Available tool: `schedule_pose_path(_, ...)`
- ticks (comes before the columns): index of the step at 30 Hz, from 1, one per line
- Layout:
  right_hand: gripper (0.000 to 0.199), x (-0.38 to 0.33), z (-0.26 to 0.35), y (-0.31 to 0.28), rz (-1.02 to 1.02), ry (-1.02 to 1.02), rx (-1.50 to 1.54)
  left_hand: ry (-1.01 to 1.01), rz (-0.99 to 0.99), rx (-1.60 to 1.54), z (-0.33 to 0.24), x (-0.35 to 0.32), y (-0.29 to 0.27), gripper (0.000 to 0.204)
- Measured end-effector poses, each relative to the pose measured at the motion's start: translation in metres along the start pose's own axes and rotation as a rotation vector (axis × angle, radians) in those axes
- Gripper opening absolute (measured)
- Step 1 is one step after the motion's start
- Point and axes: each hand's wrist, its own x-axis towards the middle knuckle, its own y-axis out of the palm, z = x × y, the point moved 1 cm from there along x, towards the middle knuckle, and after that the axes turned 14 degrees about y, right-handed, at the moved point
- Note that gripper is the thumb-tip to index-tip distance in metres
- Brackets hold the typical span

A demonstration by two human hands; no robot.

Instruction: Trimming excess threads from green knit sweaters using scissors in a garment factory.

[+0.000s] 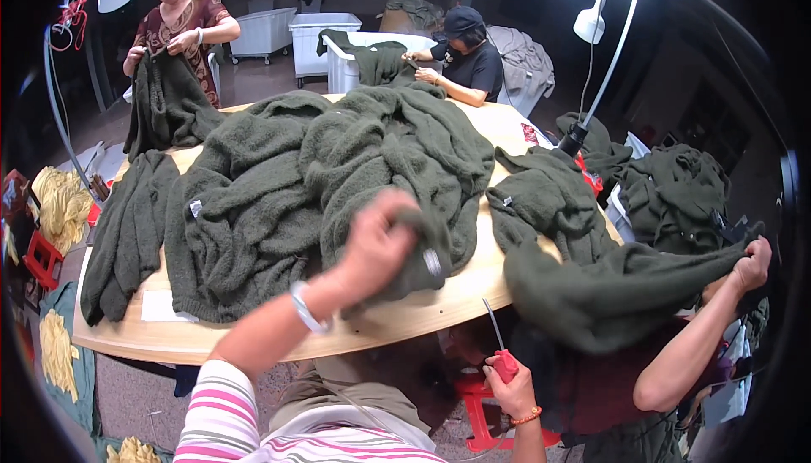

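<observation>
My left hand (378,243), blurred by motion and with a pale bracelet on the wrist, is closed on a fold of a dark green knitted sweater (435,235). A small white label (432,262) shows on that piece. My right hand (513,391), wearing a beaded bracelet, holds a tool with a red handle (505,367) and a thin metal shaft (493,324) pointing up just off the table's front edge. The tool's exact kind cannot be made out. A large heap of similar sweaters (245,193) lies before me on the wooden table (380,336).
At right a co-worker's hand (752,264) pulls a sweater (608,294) past the table edge. Two people work across the table. White bins (325,40) stand behind. A lamp pole (612,57) rises at right, and a red stool (481,421) stands below.
</observation>
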Motion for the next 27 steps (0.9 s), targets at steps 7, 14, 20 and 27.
schedule_pose_path(7, 0.022, 0.031, 0.024, 0.033, 0.164, 0.038, 0.108, 0.09, -0.321, -0.653, -0.057, 0.11, -0.165, 0.018)
schedule_pose_path(14, 0.034, 0.038, 0.108, 0.097, 0.412, -0.407, -0.468, 0.246, -0.275, -0.547, -0.117, 0.154, -0.164, 0.019)
schedule_pose_path(20, 0.041, 0.057, 0.169, 0.128, 0.513, -0.509, -0.398, 0.323, -0.455, -0.514, -0.178, 0.207, -0.125, 0.018)
schedule_pose_path(27, 0.052, 0.109, 0.215, 0.165, 0.336, -0.516, -0.085, 0.603, 0.161, -0.401, -0.22, 0.256, -0.132, 0.02)
